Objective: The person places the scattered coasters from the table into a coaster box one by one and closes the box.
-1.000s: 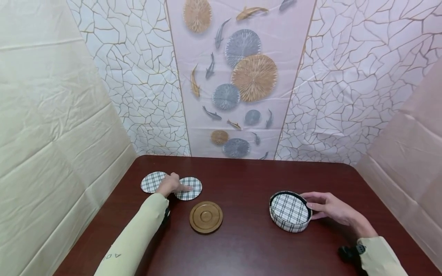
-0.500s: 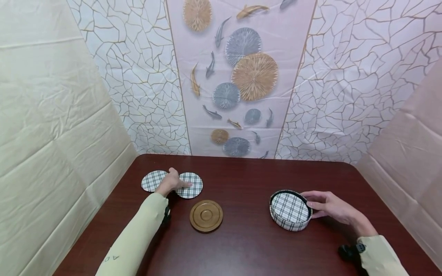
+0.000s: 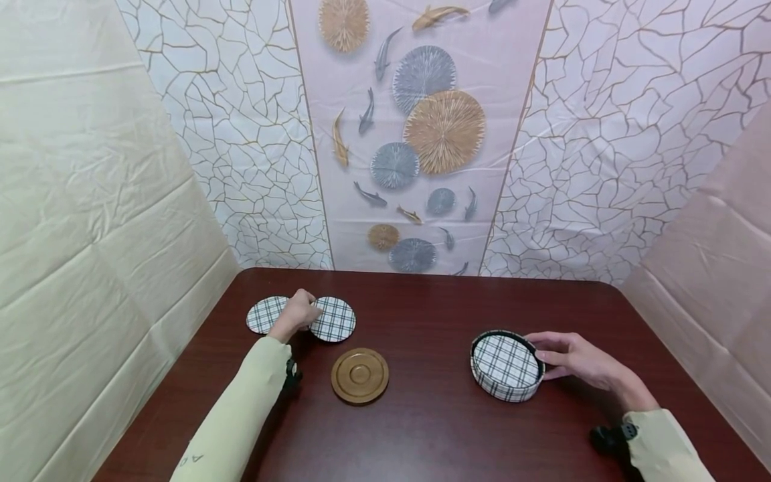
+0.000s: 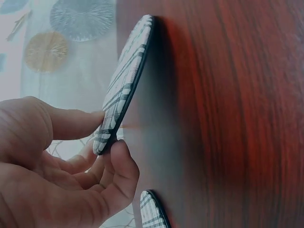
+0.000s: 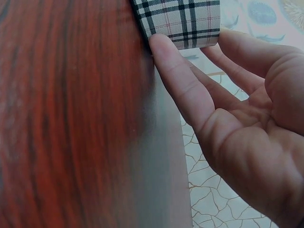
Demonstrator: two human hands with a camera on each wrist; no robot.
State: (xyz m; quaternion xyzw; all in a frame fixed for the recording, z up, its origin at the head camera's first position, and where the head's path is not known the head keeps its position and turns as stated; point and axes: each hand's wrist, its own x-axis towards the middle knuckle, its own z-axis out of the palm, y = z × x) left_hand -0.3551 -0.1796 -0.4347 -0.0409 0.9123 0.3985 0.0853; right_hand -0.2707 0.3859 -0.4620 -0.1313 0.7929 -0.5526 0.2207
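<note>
My left hand (image 3: 295, 314) pinches a round plaid coaster (image 3: 334, 320) at its edge. In the left wrist view, the thumb lies on the coaster's patterned face (image 4: 124, 78) and a fingertip is against its dark underside. The coaster is lifted off the table. Another plaid coaster (image 3: 265, 314) lies to the left, partly behind the hand. My right hand (image 3: 578, 361) holds the right side of a round plaid coaster holder (image 3: 506, 389), with a plaid coaster (image 3: 504, 360) inside it. The right wrist view shows fingers against the holder's plaid wall (image 5: 178, 19).
A round wooden coaster (image 3: 359, 376) with ringed grooves lies on the dark red-brown table (image 3: 415, 428), nearer than the lifted coaster. Patterned cloth (image 3: 409, 134) hangs behind the table, and pale cloth (image 3: 102, 234) hangs at its left side.
My left hand, earlier with a finger stretched over the coaster, now pinches its edge and has raised it. My right hand and the coaster holder stay in place.
</note>
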